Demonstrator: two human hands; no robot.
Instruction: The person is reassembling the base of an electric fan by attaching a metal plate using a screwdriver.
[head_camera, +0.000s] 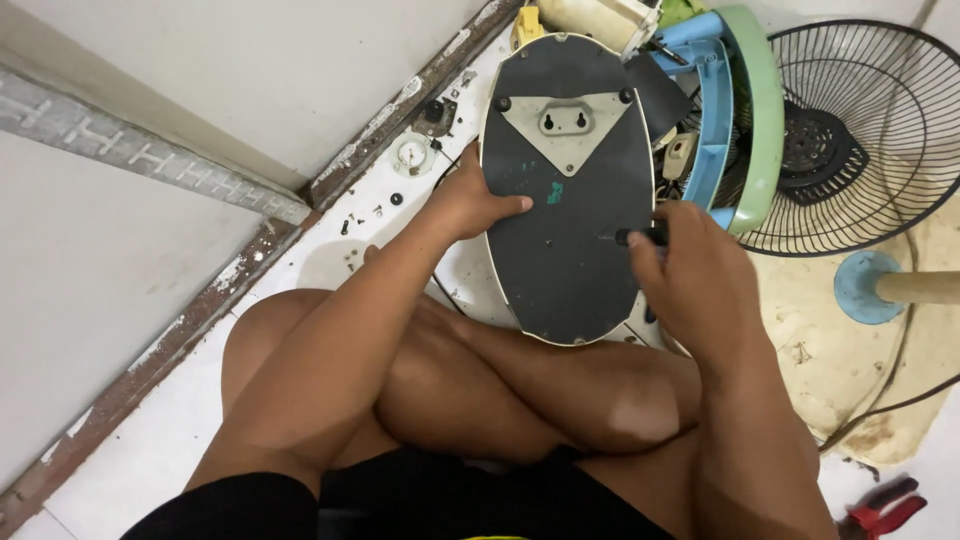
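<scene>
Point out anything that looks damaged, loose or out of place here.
Small screws lie scattered on the floor beside the left hand. The wire fan guard lies detached at the right, and the floor beneath it is stained brown.
</scene>
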